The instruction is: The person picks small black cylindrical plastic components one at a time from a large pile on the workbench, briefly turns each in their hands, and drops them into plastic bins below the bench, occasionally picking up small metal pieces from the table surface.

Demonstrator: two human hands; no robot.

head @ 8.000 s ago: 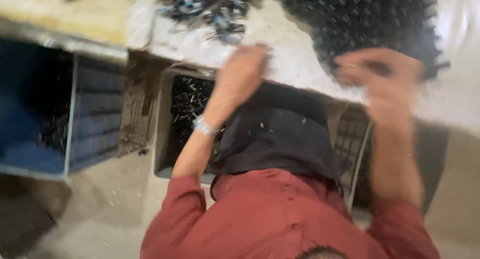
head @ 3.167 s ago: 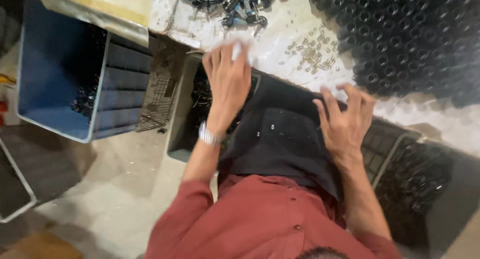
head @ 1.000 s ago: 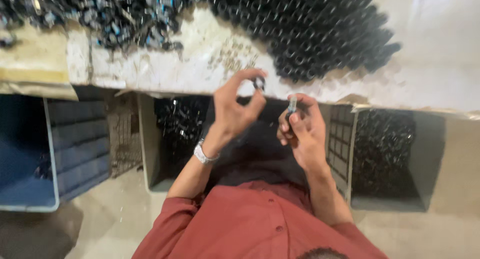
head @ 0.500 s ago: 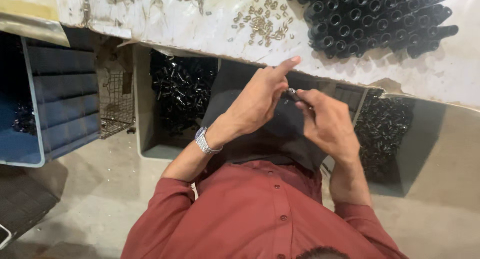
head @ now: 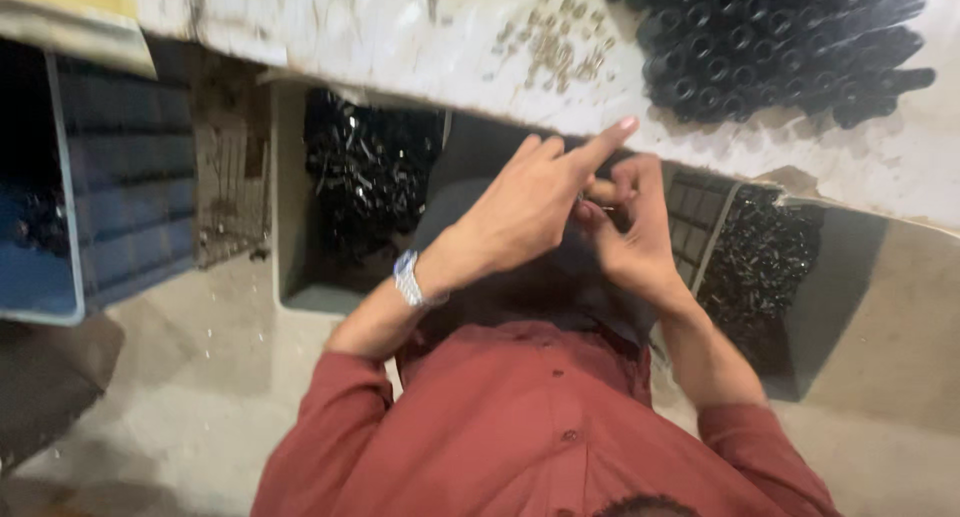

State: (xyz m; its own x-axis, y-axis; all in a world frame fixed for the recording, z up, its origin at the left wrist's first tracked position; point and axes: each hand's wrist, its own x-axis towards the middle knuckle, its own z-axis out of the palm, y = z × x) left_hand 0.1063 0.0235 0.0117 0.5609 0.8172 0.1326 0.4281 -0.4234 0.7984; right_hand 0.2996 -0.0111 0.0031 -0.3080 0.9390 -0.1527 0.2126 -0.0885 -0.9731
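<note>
Dark small part (head: 585,199) pinched between fingers of left hand (head: 525,207) and right hand (head: 630,232).

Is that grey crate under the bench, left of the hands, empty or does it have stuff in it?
Not empty: the grey crate holds a heap of small black parts.

Open floor (head: 170,377) left of the hands (head: 585,212) — bench edge (head: 400,52) and 2 full bins (head: 365,187) ahead.

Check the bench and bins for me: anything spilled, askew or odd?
Nothing clearly wrong. Small brass-coloured rings lie loose in a scatter on the worn white bench, beside neatly packed black tubes. Left hand and right hand meet over a small part, too hidden to judge.
</note>
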